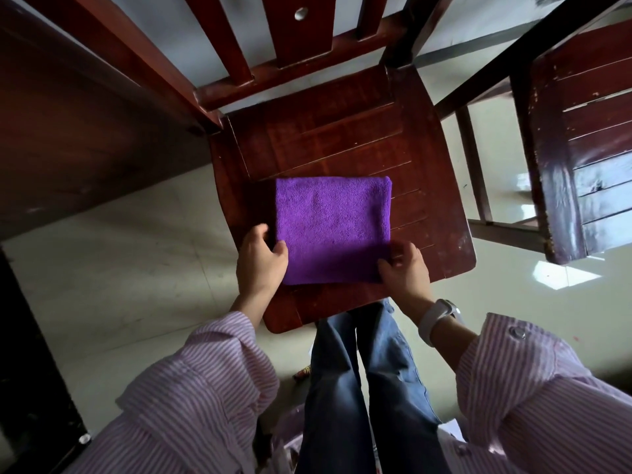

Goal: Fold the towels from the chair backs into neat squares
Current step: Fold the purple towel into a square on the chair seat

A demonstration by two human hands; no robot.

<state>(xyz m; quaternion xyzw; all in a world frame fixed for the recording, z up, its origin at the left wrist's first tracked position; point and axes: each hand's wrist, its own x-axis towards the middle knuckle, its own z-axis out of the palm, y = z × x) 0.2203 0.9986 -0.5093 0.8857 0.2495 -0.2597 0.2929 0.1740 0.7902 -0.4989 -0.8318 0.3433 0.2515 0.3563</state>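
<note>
A purple towel (333, 227) lies folded into a neat square on the seat of a dark red wooden chair (342, 138). My left hand (261, 261) holds the towel's near left corner, thumb on top and fingers curled by its left edge. At the near right corner my right hand (405, 271) does the same, thumb on the cloth and fingers beside the right edge. The towel rests flat on the seat.
The chair's slatted back (260, 39) rises at the far side. A second wooden chair (581, 131) stands to the right. A dark wooden surface (68, 124) fills the left. My legs in jeans (355, 388) stand at the seat's front edge, on pale floor tiles.
</note>
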